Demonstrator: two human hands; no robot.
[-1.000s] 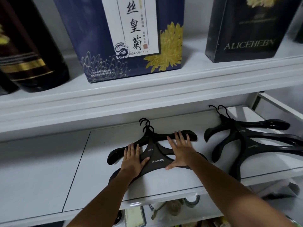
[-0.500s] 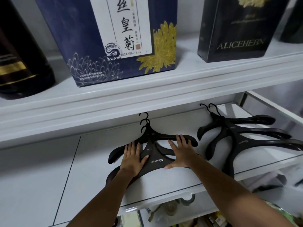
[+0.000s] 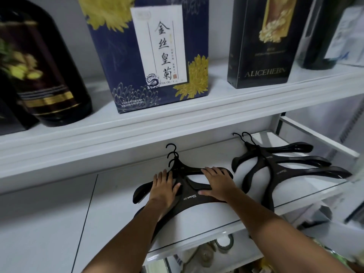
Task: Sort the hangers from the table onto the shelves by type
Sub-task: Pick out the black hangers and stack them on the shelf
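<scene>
Two lots were shelved: first hanger stack (image 3: 189,199) below the blue box (image 3: 122,66), left hand (image 3: 164,187) and right hand (image 3: 218,184) pressed on it, fingers (image 3: 209,171) straight, gripping nothing; second hanger stack (image 3: 275,170) right of that box; remainder unseen.

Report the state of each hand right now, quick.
Left hand: open, fingers flat on the stack of black wide-shouldered hangers.
Right hand: open, fingers flat on the same stack.
</scene>
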